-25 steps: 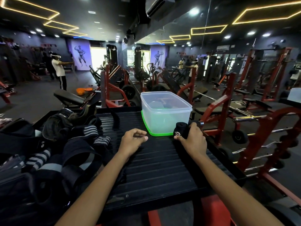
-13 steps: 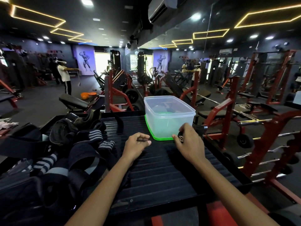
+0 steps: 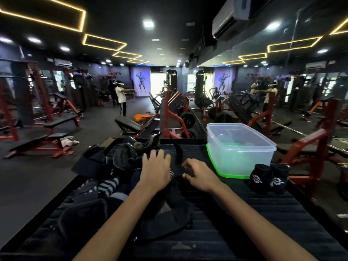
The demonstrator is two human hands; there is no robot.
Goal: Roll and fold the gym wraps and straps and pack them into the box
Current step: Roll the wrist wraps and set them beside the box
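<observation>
A clear plastic box [image 3: 263,159] with a green lid under it stands on the black ribbed bench top [image 3: 235,213], to the right. Two rolled black wraps [image 3: 260,178] [image 3: 279,177] with white logos stand upright side by side against the box's near right corner. A heap of black and striped wraps and straps [image 3: 105,185] covers the left of the bench. My left hand [image 3: 156,171] lies on the heap with fingers spread. My right hand [image 3: 200,176] hovers just right of it, fingers loosely curled, with nothing visibly in it. A black strap [image 3: 177,151] hangs just beyond my right hand.
Red and black gym machines and benches [image 3: 56,125] surround the bench top. A mirror wall runs along the right. A person in a white shirt [image 3: 121,98] stands far back on the open floor. Bare ribbed surface lies in front of the box.
My right hand let go of a rolled wrap, which now stands beside another by the box, and moved left. My left hand reached forward onto the heap. The view turned left.
</observation>
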